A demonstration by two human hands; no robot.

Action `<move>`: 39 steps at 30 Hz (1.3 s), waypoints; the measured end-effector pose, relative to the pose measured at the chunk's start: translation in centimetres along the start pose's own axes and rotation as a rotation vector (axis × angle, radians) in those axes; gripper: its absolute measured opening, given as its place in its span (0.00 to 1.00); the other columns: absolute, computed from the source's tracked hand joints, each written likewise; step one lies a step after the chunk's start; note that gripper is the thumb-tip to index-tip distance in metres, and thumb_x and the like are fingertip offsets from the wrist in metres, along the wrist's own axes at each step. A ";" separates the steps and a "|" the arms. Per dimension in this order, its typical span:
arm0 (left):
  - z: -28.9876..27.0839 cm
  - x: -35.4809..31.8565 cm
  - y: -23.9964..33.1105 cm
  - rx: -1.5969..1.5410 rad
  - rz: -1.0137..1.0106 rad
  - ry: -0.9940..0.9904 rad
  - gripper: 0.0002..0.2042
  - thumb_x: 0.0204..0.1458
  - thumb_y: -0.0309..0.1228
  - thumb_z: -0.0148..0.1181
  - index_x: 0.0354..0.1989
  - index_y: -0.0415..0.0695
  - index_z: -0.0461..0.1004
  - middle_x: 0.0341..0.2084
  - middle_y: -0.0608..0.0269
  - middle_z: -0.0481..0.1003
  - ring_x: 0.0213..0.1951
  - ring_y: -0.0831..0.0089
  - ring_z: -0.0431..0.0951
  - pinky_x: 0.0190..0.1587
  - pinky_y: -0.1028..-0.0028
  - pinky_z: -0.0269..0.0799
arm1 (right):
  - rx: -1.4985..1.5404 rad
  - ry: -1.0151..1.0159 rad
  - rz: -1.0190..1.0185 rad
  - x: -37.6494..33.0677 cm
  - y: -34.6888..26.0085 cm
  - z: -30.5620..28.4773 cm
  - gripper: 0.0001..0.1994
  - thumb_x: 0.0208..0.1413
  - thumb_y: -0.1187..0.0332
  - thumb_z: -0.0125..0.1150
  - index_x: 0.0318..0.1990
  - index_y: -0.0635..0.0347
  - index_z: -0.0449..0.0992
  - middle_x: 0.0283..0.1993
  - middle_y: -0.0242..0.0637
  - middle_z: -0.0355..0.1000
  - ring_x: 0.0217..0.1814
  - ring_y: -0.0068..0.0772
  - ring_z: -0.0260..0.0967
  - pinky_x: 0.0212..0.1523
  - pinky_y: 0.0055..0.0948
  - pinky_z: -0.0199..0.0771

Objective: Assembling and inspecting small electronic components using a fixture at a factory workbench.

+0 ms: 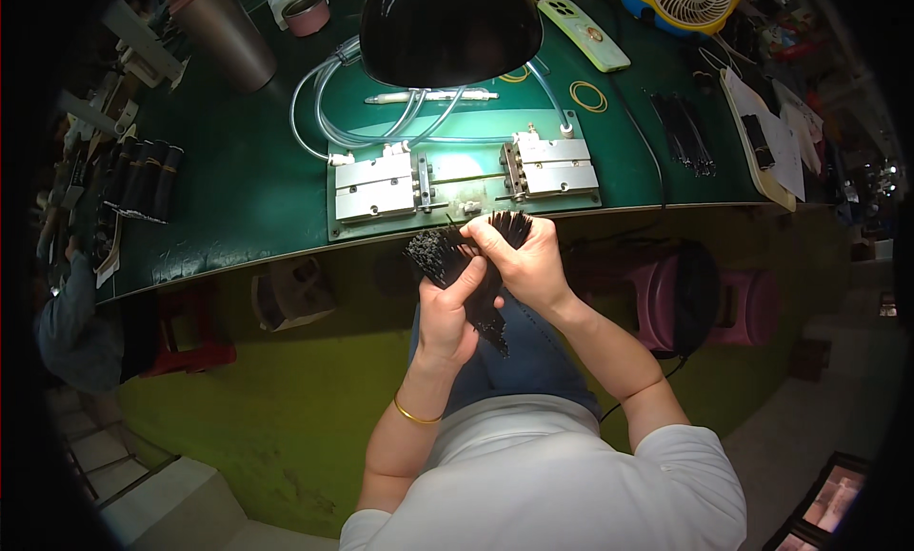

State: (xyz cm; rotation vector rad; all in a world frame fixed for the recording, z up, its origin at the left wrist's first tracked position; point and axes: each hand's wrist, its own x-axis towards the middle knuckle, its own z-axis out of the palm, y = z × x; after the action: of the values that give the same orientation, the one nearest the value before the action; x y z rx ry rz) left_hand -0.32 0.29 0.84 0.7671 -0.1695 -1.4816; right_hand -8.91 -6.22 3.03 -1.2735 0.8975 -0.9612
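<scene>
From the head view, the person's left hand (447,308) and right hand (522,256) meet just below the front edge of the dark green desk (248,189). Both hands hold one thick bundle of thin black plastic strips (457,260). The left hand's fingers are closed around the middle of the bundle from below. The right hand's fingers are curled over the top part of it, where the strip ends fan out. The lower end of the bundle points down over the person's blue jeans. A thin gold bangle (416,415) sits on the left wrist. On the desk, just above the hands, lies a flat green metal plate with two shiny silver blocks (457,181). Clear plastic tubes (333,122) loop from the plate toward the back of the desk. A round black lamp shade (447,27) hangs over the plate. A white pen (433,97) lies behind the plate, under the lamp. A yellow rubber band (587,96) lies to the right of the pen. A pale green phone (583,34) is near the back, right of the lamp. More black strips (684,132) lie far right of the plate. A tall brown cup (224,32) stands far left of the lamp.
</scene>
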 end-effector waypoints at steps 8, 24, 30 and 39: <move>-0.6 0.5 -0.1 -0.031 -0.014 -0.011 0.05 0.47 0.21 0.53 0.32 0.40 0.68 0.28 0.63 0.70 0.26 0.75 0.72 0.22 0.77 0.71 | -0.042 0.025 0.131 0.6 -0.3 -0.1 0.09 0.50 0.69 0.54 0.25 0.66 0.75 0.16 0.27 0.67 0.18 0.12 0.61 0.17 0.15 0.60; 0.8 -0.7 -1.0 -0.066 0.033 0.070 0.03 0.46 0.25 0.55 0.30 0.44 0.70 0.26 0.69 0.71 0.28 0.80 0.71 0.22 0.79 0.71 | -0.074 0.100 0.068 0.3 0.6 -0.1 0.11 0.51 0.68 0.53 0.25 0.68 0.73 0.13 0.25 0.59 0.13 0.13 0.53 0.13 0.15 0.48; 0.5 -0.5 -0.8 -0.051 -0.013 0.084 0.04 0.46 0.23 0.55 0.31 0.42 0.70 0.28 0.68 0.70 0.29 0.79 0.71 0.21 0.77 0.72 | -0.058 0.109 0.178 0.3 -0.8 0.2 0.10 0.48 0.67 0.55 0.24 0.68 0.72 0.16 0.27 0.61 0.15 0.15 0.56 0.19 0.18 0.66; -0.2 -0.6 -0.6 -0.026 0.032 0.037 0.05 0.46 0.20 0.53 0.32 0.40 0.68 0.28 0.64 0.70 0.27 0.76 0.72 0.22 0.77 0.72 | -0.033 0.023 0.089 0.4 -0.5 0.2 0.08 0.48 0.71 0.55 0.24 0.67 0.75 0.15 0.26 0.66 0.17 0.12 0.61 0.17 0.16 0.60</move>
State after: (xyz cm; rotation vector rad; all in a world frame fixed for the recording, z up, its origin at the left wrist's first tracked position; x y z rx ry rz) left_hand -0.75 0.93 0.59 0.7672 -0.1337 -1.4363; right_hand -8.61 -6.50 3.59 -1.2418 0.9832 -0.8963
